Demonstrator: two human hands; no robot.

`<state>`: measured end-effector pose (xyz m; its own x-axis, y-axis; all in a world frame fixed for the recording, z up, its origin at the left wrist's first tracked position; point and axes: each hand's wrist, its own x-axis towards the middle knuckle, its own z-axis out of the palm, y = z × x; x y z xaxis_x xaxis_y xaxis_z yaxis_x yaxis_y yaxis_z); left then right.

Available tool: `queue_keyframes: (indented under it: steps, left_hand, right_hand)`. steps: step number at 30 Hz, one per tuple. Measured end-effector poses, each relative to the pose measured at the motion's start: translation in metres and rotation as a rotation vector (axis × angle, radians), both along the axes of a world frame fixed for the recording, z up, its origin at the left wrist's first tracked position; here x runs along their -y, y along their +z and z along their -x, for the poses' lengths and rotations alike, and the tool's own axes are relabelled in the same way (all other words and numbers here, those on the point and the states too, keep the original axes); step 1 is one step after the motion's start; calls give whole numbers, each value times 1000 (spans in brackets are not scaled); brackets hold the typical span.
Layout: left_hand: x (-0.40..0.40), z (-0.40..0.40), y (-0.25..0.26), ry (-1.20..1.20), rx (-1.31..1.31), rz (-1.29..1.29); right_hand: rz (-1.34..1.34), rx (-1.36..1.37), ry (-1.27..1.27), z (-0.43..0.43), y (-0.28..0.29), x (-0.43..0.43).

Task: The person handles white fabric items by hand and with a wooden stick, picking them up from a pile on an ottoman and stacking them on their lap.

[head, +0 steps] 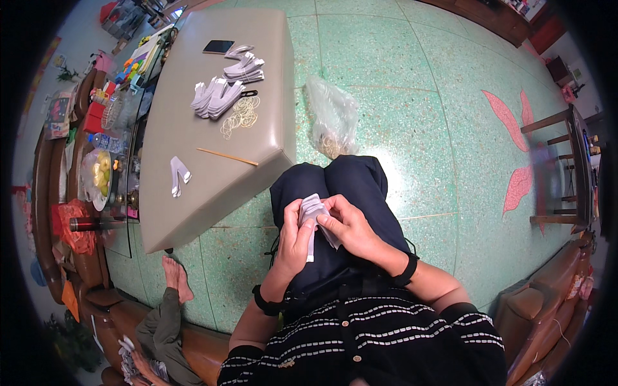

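Note:
Over my lap, my left hand (pixel 295 236) and my right hand (pixel 348 227) both grip a small stack of folded white-lavender strips (pixel 314 207); the strips spread apart below my thumbs. Their material cannot be told. On the grey padded bench (pixel 193 140) to the left lie one loose folded strip (pixel 178 176), a thin wooden stick (pixel 227 156) and a tangle of pale rubber bands (pixel 241 115). Bundles of similar strips (pixel 217 98) are beside the bands, with another bundle (pixel 245 68) farther off.
A smartphone (pixel 218 47) lies at the bench's far end. A clear plastic bag (pixel 333 116) with rubber bands inside rests on the green floor before my knees. At the lower left sits another person (pixel 161 333), similar strips in hand. A glass table (pixel 129 193) stands beyond the bench.

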<state>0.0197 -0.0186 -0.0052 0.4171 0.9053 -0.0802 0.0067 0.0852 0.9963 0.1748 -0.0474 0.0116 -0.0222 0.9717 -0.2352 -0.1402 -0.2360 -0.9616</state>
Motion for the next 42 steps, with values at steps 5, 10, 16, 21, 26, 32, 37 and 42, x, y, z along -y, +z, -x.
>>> queue_keyframes:
  steps: [5,10,16,21,26,32,37,42]
  left_hand:
    - [0,1,-2,-5,-28,-12]
    - [2,0,-5,2,-65,-22]
    - [-12,6,-5,-166,30,345]
    - [-11,16,-14,-272,-149,265]
    - [-13,18,-11,-247,-200,296]
    - [-22,17,-18,-113,-12,442]
    - [-21,18,-27,8,54,405]
    - [-27,24,-29,9,65,487]
  right_hand:
    - [43,21,36,-3,-3,-1]
    - [-64,-65,-134,7,-12,-1]
    - [59,82,-57,-4,-31,-7]
    - [124,146,-16,-1,-34,-7]
    - [149,147,17,4,-32,-11]
    - [79,252,-17,15,-39,-13]
    - [-200,452,-106,-28,-23,-3]
    - [-193,1107,-67,-145,-80,86]
